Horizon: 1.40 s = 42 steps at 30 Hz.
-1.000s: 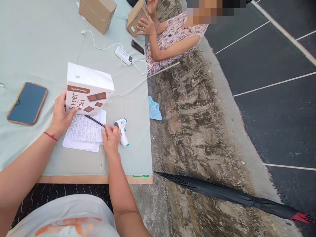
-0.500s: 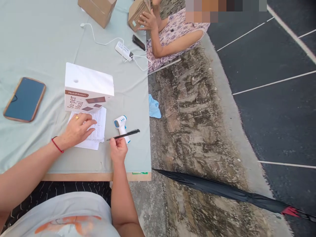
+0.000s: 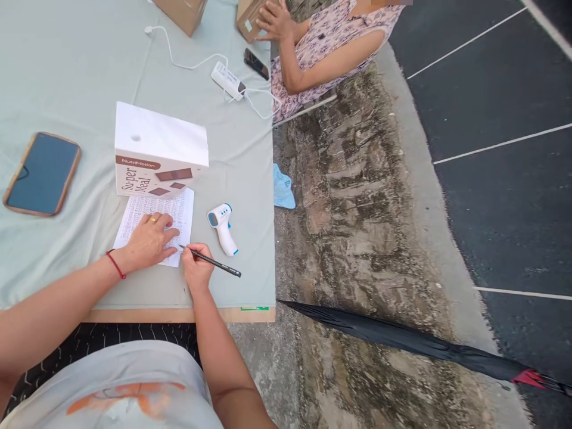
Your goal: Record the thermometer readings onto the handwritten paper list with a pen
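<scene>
My left hand (image 3: 151, 239) lies over a sheet of paper (image 3: 179, 208) covered in small print or writing, its fingers spread and bent on the page. My right hand (image 3: 197, 268) grips a black pen (image 3: 218, 265), whose tip is at the sheet's right edge, close to my left thumb. Just behind the paper stands a white box (image 3: 161, 134) with brown panels and the words "NutriMotion Super Meal". To the right of the paper rests a white and blue infrared thermometer (image 3: 222, 229).
A brown-edged tablet (image 3: 42, 173) lies at left. Farther back are a white power strip (image 3: 227, 80) with a cord, a black phone-like object (image 3: 256, 64) and a cardboard box (image 3: 183, 15). Another person's hands hold a second carton (image 3: 248, 21). A folded black umbrella (image 3: 393, 339) leans at the table corner.
My right hand has moved left with the pen, its tip now at the paper. My left hand has shifted slightly right and down, and the papers under it look straighter.
</scene>
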### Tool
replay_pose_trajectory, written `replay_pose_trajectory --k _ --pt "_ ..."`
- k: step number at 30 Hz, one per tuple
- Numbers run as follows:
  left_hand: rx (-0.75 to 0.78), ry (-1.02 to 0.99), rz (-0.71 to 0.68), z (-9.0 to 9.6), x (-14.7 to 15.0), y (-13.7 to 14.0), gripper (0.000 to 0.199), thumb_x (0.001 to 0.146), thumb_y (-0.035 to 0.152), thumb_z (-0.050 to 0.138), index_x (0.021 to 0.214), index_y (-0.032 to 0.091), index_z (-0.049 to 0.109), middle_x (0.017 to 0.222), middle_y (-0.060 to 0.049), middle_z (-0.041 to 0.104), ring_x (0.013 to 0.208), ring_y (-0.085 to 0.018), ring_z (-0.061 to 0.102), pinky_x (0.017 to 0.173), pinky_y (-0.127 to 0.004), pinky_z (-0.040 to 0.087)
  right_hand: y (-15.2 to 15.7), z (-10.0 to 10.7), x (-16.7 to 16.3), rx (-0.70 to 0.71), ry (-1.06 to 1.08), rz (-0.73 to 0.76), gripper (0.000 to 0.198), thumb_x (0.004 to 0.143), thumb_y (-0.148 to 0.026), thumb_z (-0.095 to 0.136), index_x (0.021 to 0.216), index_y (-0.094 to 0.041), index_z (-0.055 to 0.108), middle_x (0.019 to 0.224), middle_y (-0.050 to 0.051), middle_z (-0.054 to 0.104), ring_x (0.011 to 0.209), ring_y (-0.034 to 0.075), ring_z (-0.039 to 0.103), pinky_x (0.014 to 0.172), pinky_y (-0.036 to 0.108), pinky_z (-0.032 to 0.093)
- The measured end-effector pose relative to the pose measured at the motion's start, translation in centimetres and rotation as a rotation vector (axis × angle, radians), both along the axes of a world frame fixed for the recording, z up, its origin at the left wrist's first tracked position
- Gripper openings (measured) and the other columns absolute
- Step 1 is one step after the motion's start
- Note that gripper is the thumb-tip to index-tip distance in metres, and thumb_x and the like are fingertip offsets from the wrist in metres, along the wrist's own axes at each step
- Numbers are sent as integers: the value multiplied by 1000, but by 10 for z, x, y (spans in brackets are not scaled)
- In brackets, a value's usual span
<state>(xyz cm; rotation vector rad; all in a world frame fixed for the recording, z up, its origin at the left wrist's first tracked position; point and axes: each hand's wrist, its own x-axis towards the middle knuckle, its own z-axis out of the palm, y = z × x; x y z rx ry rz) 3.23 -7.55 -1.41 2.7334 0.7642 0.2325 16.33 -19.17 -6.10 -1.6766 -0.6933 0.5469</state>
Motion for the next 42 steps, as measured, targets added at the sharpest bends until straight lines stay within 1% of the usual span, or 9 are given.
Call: replay_pose_trajectory --k 9,13,19,24,31,36,42 --pt "-10 -8 -4 1 0 0 29 93 37 75 115 18 77 118 -16 64 102 -31 58 85 -41 42 2 6 -2 -43 -115 65 20 81 -40 63 76 -21 64 64 -4 60 58 12 49 57 26 44" --pt "-3 -22 -3 -1 1 0 29 92 36 76 115 19 77 118 -15 64 101 -30 58 85 -41 43 2 5 -1 -50 -123 68 20 83 -40 61 77 -21 64 64 -4 61 57 11 50 56 26 44" --pt "-2 -42 0 -3 1 0 27 91 36 77 112 19 77 118 -15 64 101 -30 59 85 -41 43 2 5 -1 -57 -90 95 19 81 -40 63 78 -21 64 64 -4 60 56 12 50 55 26 45" --pt "-3 -42 -6 -4 0 1 28 91 36 77 112 18 78 118 -16 64 102 -31 59 85 -42 43 2 5 0 -66 -101 79 18 81 -39 62 77 -22 63 64 -4 61 57 12 51 56 26 46" --pt "8 -43 -9 -4 0 1 27 92 38 76 111 19 78 118 -15 63 101 -29 58 86 -41 42 2 3 -1 -62 -93 85 17 81 -38 62 77 -22 61 62 -5 58 54 12 50 54 26 45" --pt "10 -52 -12 -5 0 1 28 92 37 76 113 19 77 118 -15 63 102 -30 58 86 -42 43 2 2 0 -56 -100 64 19 80 -41 62 78 -22 62 64 -3 62 57 12 52 57 27 47" --pt "-12 -50 -12 -3 -1 1 26 92 35 75 112 19 77 119 -16 64 103 -31 60 87 -43 44 3 3 -1 -83 -115 55 19 80 -40 61 77 -22 62 64 -4 62 57 12 52 58 27 48"
